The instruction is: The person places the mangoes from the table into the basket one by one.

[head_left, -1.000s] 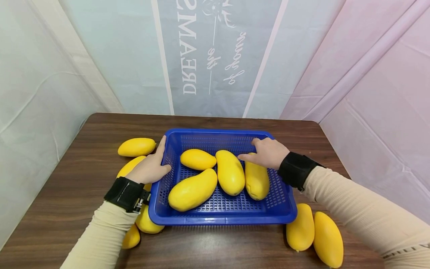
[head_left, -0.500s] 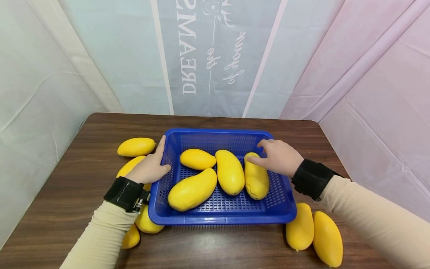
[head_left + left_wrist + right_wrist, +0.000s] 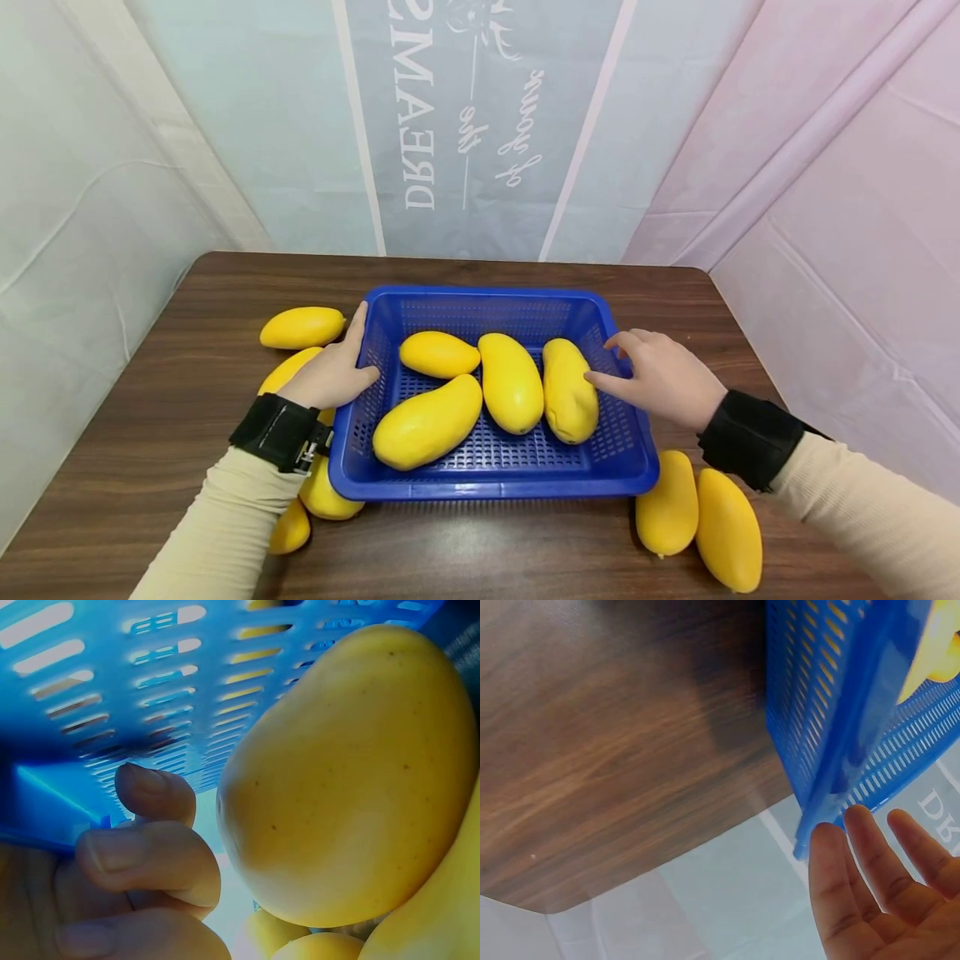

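Observation:
A blue plastic basket (image 3: 495, 490) with perforated walls holds several yellow mangoes, one of them a dented mango (image 3: 572, 392) at its right side. My left hand (image 3: 330, 375) grips the basket's left rim, thumb inside; in the left wrist view its curled fingers (image 3: 150, 859) show below the rim, beside a large mango (image 3: 352, 780) outside the basket. My right hand (image 3: 667, 375) is above the right rim, holding nothing, its thumb stretched toward the dented mango. The right wrist view shows its fingers (image 3: 885, 866) loosely spread by the rim.
On the brown wooden table (image 3: 480, 550), two mangoes (image 3: 666, 504) lie at the basket's front right corner. Several more lie along the left side, partly under my left arm, including a mango (image 3: 302, 327) at the back left. Fabric curtains (image 3: 480, 167) stand behind the table.
My right hand has moved right, from over the dented mango to the basket's right rim, leaving that mango in the basket. The left hand stays on the left rim.

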The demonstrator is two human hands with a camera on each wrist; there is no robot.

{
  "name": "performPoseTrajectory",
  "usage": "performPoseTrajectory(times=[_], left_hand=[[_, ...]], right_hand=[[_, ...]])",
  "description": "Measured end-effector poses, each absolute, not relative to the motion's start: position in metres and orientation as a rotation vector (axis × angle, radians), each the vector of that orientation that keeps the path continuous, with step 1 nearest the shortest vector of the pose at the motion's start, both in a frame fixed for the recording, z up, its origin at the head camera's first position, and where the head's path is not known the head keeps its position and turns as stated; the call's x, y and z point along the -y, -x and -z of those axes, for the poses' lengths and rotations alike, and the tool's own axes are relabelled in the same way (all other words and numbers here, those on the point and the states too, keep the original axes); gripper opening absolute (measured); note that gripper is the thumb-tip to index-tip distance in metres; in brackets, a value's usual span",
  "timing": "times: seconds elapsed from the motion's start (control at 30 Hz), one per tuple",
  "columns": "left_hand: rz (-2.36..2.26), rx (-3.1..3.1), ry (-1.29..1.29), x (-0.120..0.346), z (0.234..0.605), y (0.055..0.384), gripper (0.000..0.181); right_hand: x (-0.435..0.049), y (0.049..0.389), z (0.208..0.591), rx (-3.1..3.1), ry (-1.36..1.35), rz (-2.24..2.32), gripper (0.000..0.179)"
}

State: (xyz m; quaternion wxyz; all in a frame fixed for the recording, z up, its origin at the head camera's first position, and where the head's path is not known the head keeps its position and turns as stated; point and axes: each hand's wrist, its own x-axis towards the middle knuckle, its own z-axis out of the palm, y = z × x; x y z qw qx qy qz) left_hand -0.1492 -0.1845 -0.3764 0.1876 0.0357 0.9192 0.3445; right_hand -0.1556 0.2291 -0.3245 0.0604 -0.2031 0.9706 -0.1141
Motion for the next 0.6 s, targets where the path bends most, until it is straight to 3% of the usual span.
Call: performPoseTrajectory(times=[0.6], left_hand=[[-0.962,-2.588,-0.105,0.185,0.375,0.149,0.097]], right_hand=[[-0.252,0.102,0.348,-3.025,0.524,0.419,0.055]])
